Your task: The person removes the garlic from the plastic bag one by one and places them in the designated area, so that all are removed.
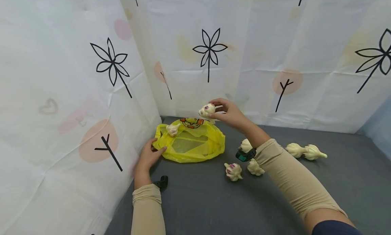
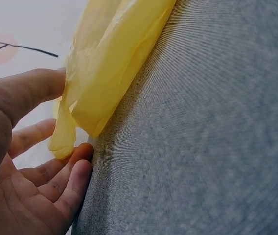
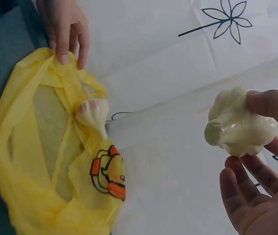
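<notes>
A yellow plastic bag (image 1: 213,145) with a printed cartoon lies on the grey surface, its mouth spread wide. At its left edge my left hand (image 1: 149,155) pinches the rim between thumb and fingers; the left wrist view shows the thumb against the plastic (image 2: 114,63). Above the far right side of the bag, my right hand (image 1: 229,113) holds a garlic bulb (image 3: 239,122) by its fingertips, clear of the plastic. Another garlic bulb (image 1: 172,129) rests on the bag's far left part, near the rim.
Right of the bag lie more bulbs: a purple-streaked garlic bulb (image 1: 233,172), a paler bulb (image 1: 255,168), and one partly hidden by the right wrist (image 1: 245,145). Farther right sits a pair of bulbs (image 1: 295,150). White patterned cloth (image 1: 244,58) stands behind and at the left.
</notes>
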### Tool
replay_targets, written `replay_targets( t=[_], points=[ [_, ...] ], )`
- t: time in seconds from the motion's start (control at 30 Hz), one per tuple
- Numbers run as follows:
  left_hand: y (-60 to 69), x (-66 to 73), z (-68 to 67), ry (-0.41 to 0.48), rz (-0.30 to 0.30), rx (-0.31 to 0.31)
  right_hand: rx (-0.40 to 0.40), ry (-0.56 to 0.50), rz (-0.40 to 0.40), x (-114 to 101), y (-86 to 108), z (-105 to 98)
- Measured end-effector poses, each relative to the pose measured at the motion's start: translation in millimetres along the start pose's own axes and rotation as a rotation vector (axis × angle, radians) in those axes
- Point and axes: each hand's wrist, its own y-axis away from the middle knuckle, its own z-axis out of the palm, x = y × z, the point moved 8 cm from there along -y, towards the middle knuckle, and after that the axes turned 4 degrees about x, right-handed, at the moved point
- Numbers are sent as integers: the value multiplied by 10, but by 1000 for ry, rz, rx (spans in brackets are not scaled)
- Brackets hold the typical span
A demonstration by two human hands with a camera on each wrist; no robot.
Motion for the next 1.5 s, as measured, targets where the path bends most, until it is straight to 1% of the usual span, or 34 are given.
replay_targets(
  t=[0.17,0.37,0.63,0.77,0.9,1.03,1.23,1.33,1.5],
  points=[
    [-7,6,2,-4,2,-4,3,5,7,57,304,-202],
    [-16,-8,4,-16,1,-2,5,-16,-4,152,696,-410],
    [-8,-30,7,-21,-8,-6,52,43,-52,276,1264,-674],
    [-9,-25,4,-21,-12,-8,80,67,-53,403,1518,-753],
    [-2,-13,10,-19,-17,-12,99,91,-13,575,1745,-770],
    [9,-3,23,-12,-13,-14,141,126,16,708,1933,-811],
    [30,-13,19,-1,-12,-12,222,211,25,820,2127,-941],
    [40,-6,12,-3,-11,-14,241,252,33,874,2197,-1004],
    [15,0,18,-14,-7,-12,258,296,60,990,2298,-1097]
  ],
)
